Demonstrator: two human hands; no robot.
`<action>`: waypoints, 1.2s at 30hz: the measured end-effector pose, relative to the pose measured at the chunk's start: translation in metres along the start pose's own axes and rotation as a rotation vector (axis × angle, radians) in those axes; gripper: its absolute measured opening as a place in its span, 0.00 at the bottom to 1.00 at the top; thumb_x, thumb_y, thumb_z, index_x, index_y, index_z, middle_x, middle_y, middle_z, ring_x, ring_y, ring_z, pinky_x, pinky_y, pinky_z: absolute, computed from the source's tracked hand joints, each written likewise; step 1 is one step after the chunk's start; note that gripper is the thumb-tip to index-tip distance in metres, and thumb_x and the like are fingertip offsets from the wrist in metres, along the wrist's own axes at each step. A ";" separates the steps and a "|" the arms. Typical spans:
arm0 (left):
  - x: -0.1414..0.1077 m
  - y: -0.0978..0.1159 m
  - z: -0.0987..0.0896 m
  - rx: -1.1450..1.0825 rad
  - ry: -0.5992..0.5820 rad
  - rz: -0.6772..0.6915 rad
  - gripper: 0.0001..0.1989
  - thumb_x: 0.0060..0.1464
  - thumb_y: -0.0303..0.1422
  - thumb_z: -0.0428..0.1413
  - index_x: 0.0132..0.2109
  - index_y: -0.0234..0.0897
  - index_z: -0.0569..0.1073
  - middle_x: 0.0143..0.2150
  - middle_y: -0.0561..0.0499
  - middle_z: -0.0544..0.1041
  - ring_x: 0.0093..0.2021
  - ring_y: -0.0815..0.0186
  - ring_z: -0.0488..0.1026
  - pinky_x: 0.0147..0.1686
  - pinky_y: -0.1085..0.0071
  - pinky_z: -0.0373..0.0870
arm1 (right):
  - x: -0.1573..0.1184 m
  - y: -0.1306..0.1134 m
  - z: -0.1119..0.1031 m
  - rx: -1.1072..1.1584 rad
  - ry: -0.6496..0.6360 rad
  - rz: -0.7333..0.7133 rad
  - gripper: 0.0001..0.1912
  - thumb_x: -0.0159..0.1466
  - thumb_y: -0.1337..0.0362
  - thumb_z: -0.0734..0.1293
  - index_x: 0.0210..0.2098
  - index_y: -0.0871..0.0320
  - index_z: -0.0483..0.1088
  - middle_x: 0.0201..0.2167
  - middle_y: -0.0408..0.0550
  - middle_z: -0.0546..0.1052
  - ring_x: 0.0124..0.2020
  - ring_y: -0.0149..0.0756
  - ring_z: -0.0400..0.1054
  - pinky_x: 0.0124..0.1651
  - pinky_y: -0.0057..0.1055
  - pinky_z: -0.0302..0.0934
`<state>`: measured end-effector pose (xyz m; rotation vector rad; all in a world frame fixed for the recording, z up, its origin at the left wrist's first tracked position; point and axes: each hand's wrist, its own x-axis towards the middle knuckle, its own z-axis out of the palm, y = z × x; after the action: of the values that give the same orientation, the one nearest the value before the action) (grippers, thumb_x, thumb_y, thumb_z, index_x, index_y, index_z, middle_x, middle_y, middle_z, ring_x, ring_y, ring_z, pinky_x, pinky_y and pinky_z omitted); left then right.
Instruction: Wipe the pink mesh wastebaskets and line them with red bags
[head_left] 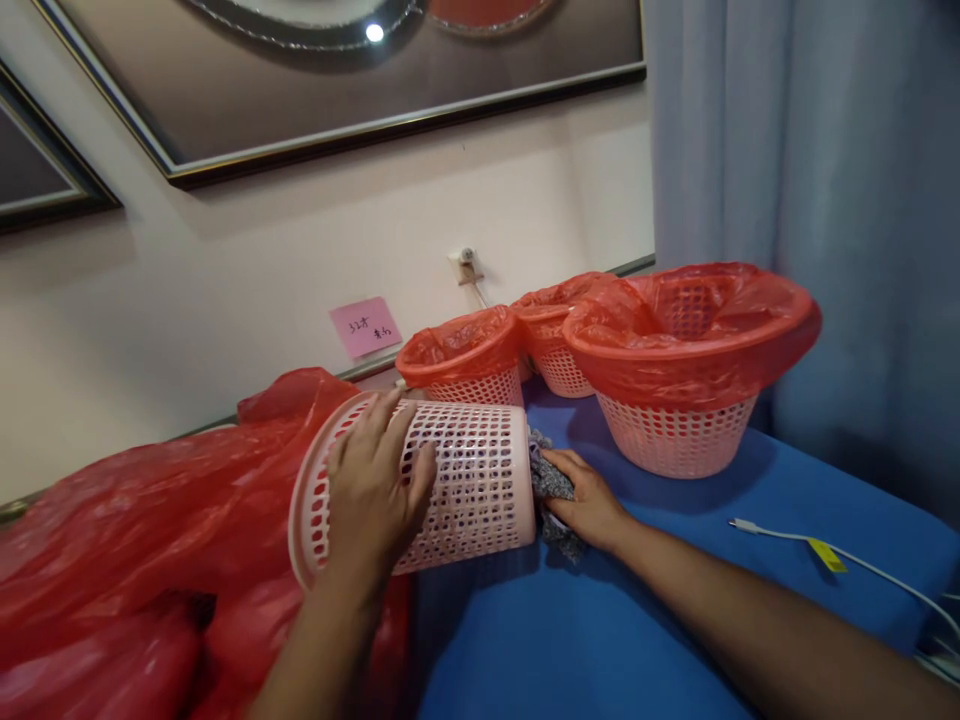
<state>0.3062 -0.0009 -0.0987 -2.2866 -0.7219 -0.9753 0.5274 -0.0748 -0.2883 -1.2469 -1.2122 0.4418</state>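
A pale pink plastic basket (476, 480) with a lattice of holes lies tipped on its side above the blue tabletop, its rim facing left. My left hand (375, 490) grips it from above near the rim, thumb apart from the fingers on the wall. In my right hand (589, 505) is a bunched grey cloth (553, 482), pressed to the basket's base at the right; the fingers are closed on it. The basket's inside is hidden from view.
Red plastic bags (150, 540) heap up at the left. Behind stand a small lined basket (480, 388), another lined basket (566, 370) and a wide lined basket (679, 440). A white cable (787, 536) crosses the blue table (510, 640) at right.
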 end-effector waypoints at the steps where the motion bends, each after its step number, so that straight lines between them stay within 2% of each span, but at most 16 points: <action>1: 0.015 -0.002 0.006 0.031 -0.106 -0.014 0.23 0.69 0.39 0.50 0.66 0.35 0.71 0.73 0.36 0.68 0.73 0.42 0.63 0.68 0.41 0.60 | 0.001 0.000 0.000 0.002 0.007 0.000 0.37 0.54 0.74 0.69 0.63 0.49 0.72 0.59 0.50 0.75 0.62 0.45 0.71 0.70 0.48 0.62; 4: 0.038 -0.004 0.020 0.065 -0.392 -0.010 0.24 0.70 0.42 0.47 0.62 0.34 0.76 0.67 0.37 0.75 0.68 0.42 0.70 0.64 0.41 0.65 | 0.003 -0.001 -0.003 0.007 0.033 -0.004 0.36 0.56 0.72 0.69 0.64 0.49 0.71 0.60 0.50 0.74 0.62 0.45 0.71 0.69 0.49 0.62; 6: 0.033 -0.002 0.022 0.072 -0.444 0.003 0.24 0.70 0.44 0.47 0.60 0.35 0.78 0.62 0.37 0.81 0.63 0.44 0.76 0.61 0.43 0.68 | 0.005 -0.004 -0.006 0.012 0.051 -0.015 0.36 0.57 0.72 0.69 0.65 0.49 0.70 0.62 0.51 0.73 0.65 0.45 0.69 0.71 0.48 0.59; 12: -0.013 0.006 -0.003 0.131 -0.394 0.016 0.29 0.68 0.48 0.47 0.60 0.32 0.78 0.61 0.37 0.81 0.61 0.43 0.77 0.60 0.44 0.69 | 0.011 -0.020 -0.003 0.045 0.100 -0.213 0.41 0.58 0.74 0.67 0.70 0.44 0.64 0.72 0.47 0.63 0.73 0.44 0.58 0.76 0.46 0.51; 14: -0.020 0.008 -0.009 0.146 -0.386 0.022 0.30 0.69 0.49 0.46 0.61 0.31 0.78 0.61 0.37 0.81 0.61 0.43 0.77 0.59 0.45 0.68 | 0.013 -0.021 0.004 -0.009 0.045 -0.141 0.43 0.57 0.76 0.66 0.70 0.45 0.64 0.74 0.46 0.60 0.74 0.43 0.57 0.76 0.45 0.50; 16: -0.022 0.011 -0.012 0.163 -0.380 0.028 0.31 0.69 0.48 0.44 0.61 0.29 0.78 0.61 0.36 0.81 0.61 0.42 0.77 0.59 0.45 0.68 | 0.014 -0.016 0.009 -0.082 -0.020 0.002 0.43 0.54 0.76 0.66 0.69 0.48 0.66 0.72 0.48 0.64 0.72 0.44 0.61 0.74 0.44 0.54; 19: -0.021 0.013 -0.010 0.184 -0.339 0.025 0.31 0.70 0.48 0.43 0.59 0.29 0.79 0.59 0.36 0.82 0.59 0.42 0.78 0.58 0.46 0.68 | 0.012 -0.004 0.010 -0.140 -0.092 0.137 0.37 0.49 0.77 0.69 0.58 0.51 0.77 0.56 0.49 0.79 0.58 0.49 0.74 0.65 0.45 0.67; 21: -0.022 0.013 -0.009 0.191 -0.297 0.023 0.31 0.70 0.48 0.42 0.58 0.30 0.79 0.58 0.36 0.83 0.58 0.43 0.79 0.58 0.46 0.68 | 0.011 0.000 0.006 -0.142 -0.095 0.148 0.34 0.46 0.77 0.70 0.52 0.53 0.80 0.48 0.49 0.82 0.51 0.50 0.78 0.59 0.45 0.70; 22: -0.023 0.012 -0.008 0.191 -0.276 0.025 0.31 0.70 0.47 0.41 0.57 0.31 0.80 0.58 0.36 0.83 0.57 0.43 0.80 0.58 0.46 0.67 | 0.011 -0.001 0.004 -0.139 -0.077 0.145 0.33 0.48 0.76 0.70 0.54 0.53 0.79 0.48 0.50 0.82 0.51 0.50 0.78 0.59 0.45 0.71; 24: -0.025 0.011 -0.006 0.187 -0.244 0.030 0.30 0.71 0.47 0.41 0.56 0.31 0.80 0.56 0.37 0.84 0.56 0.44 0.80 0.57 0.46 0.68 | 0.013 -0.006 0.000 -0.123 -0.009 0.120 0.35 0.54 0.72 0.70 0.61 0.54 0.73 0.55 0.53 0.79 0.57 0.49 0.75 0.63 0.45 0.68; 26: -0.027 0.010 -0.005 0.178 -0.227 0.035 0.30 0.71 0.46 0.40 0.56 0.32 0.80 0.56 0.38 0.84 0.56 0.45 0.80 0.56 0.47 0.68 | 0.013 -0.013 -0.003 -0.095 0.053 0.050 0.38 0.58 0.70 0.69 0.68 0.53 0.66 0.65 0.53 0.73 0.66 0.46 0.68 0.69 0.45 0.61; 28: -0.027 0.009 -0.004 0.169 -0.216 0.041 0.29 0.71 0.46 0.41 0.55 0.32 0.80 0.55 0.39 0.85 0.55 0.45 0.81 0.56 0.48 0.68 | 0.011 -0.017 -0.003 -0.079 0.041 -0.011 0.39 0.58 0.70 0.68 0.69 0.51 0.64 0.69 0.50 0.68 0.70 0.44 0.63 0.73 0.43 0.57; 30: -0.027 0.008 -0.003 0.166 -0.204 0.049 0.29 0.71 0.46 0.41 0.55 0.32 0.80 0.55 0.39 0.85 0.55 0.46 0.81 0.56 0.48 0.68 | 0.006 -0.015 -0.001 -0.088 -0.032 0.001 0.38 0.55 0.72 0.69 0.65 0.51 0.69 0.65 0.50 0.73 0.66 0.44 0.67 0.70 0.43 0.61; 32: -0.026 0.008 -0.002 0.166 -0.194 0.055 0.28 0.71 0.45 0.42 0.55 0.32 0.80 0.54 0.39 0.85 0.54 0.46 0.81 0.56 0.48 0.68 | 0.000 -0.009 0.002 -0.118 -0.097 0.072 0.36 0.49 0.74 0.69 0.58 0.52 0.76 0.55 0.50 0.79 0.58 0.46 0.75 0.64 0.43 0.67; 34: -0.026 0.008 -0.001 0.162 -0.187 0.060 0.28 0.71 0.45 0.42 0.55 0.31 0.80 0.54 0.39 0.85 0.54 0.46 0.81 0.56 0.48 0.69 | -0.003 -0.004 0.003 -0.134 -0.107 0.112 0.34 0.46 0.76 0.69 0.53 0.54 0.78 0.48 0.50 0.82 0.51 0.48 0.78 0.60 0.44 0.70; 36: -0.026 0.007 -0.001 0.149 -0.179 0.065 0.28 0.71 0.45 0.43 0.55 0.31 0.80 0.54 0.39 0.85 0.54 0.46 0.81 0.55 0.49 0.69 | -0.004 -0.003 0.003 -0.134 -0.079 0.126 0.33 0.48 0.74 0.69 0.55 0.54 0.77 0.50 0.51 0.81 0.52 0.48 0.77 0.60 0.44 0.69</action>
<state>0.2948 -0.0131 -0.1204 -2.2702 -0.7619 -0.6698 0.5224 -0.0775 -0.2874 -1.4378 -1.2512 0.5125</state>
